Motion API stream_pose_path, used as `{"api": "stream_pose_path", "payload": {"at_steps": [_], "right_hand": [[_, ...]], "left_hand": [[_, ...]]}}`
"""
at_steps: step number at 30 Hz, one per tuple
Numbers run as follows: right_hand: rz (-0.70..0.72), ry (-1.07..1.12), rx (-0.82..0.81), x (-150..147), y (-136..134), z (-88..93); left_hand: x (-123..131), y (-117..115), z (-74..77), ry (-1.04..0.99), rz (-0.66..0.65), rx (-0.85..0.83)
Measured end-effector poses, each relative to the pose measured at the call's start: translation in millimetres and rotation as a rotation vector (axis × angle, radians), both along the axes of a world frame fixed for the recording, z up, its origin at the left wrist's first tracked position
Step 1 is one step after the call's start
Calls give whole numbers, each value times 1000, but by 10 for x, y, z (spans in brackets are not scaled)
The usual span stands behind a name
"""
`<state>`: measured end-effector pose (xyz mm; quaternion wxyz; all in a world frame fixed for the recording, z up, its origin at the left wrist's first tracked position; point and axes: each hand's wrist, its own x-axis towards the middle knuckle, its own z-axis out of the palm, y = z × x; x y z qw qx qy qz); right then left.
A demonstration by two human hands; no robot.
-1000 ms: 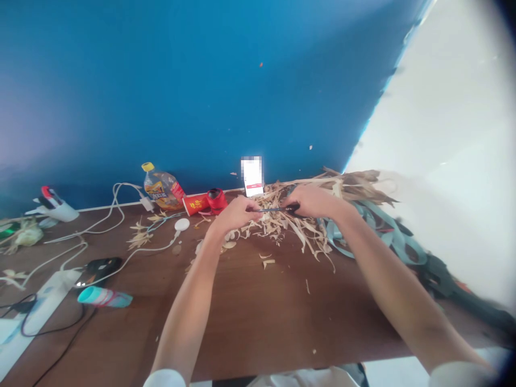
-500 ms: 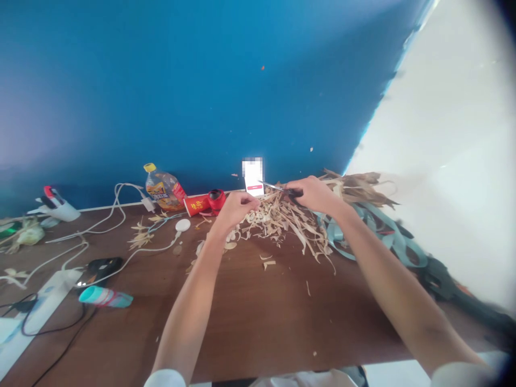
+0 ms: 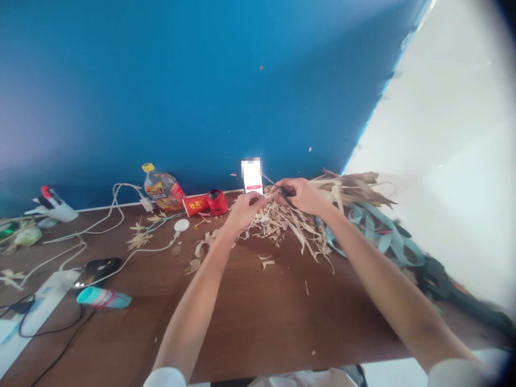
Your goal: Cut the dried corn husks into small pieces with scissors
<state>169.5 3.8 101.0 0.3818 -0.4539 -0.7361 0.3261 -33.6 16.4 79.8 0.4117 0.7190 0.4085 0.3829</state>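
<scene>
My right hand (image 3: 304, 195) is closed around scissors (image 3: 285, 194) with dark handles and metal blades that point up and left. My left hand (image 3: 246, 212) pinches thumb and fingers together close to the scissors; what lies between the fingertips is too small to make out. Under and between both hands spreads a heap of pale dried husk strips (image 3: 291, 219), curled and cut into shreds. A lit phone (image 3: 253, 180) leans against the wall just behind the left hand.
Longer dried husks (image 3: 365, 188) and loops of pale blue ribbon (image 3: 373, 236) lie right, with a black glue gun-like tool (image 3: 443, 282). Left are a yellow-capped bottle (image 3: 163, 189), red cup (image 3: 196, 204), red tape roll (image 3: 217, 202), white cables, power strip (image 3: 40, 309) and turquoise roll (image 3: 102, 297).
My right hand has shifted left with the scissors, whose blades now tilt more steeply upward. My left hand has moved slightly right, so the two hands are nearer each other.
</scene>
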Motion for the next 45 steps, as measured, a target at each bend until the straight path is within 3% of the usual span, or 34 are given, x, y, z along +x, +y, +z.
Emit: {"api": "stream_pose_path", "payload": {"at_steps": [4, 7, 14, 23, 28, 37, 45], "right_hand": [[-2, 35, 86, -67, 1, -19], [-4, 22, 104, -94, 2, -35], [15, -10, 69, -117, 9, -77], [-22, -143, 128, -136, -37, -32], [-75, 30, 89, -109, 15, -59], [-41, 301, -43, -122, 17, -28], [-31, 228, -51, -102, 18, -36]], "left_hand": [[56, -25, -35, 1, -107, -131], [85, -42, -34, 28, -143, -131], [97, -94, 2, 130, -76, -10], [103, -147, 28, 141, -35, -32], [105, -127, 17, 94, -24, 16], [210, -80, -95, -205, 24, -102], [257, -103, -127, -318, 54, -79]]}}
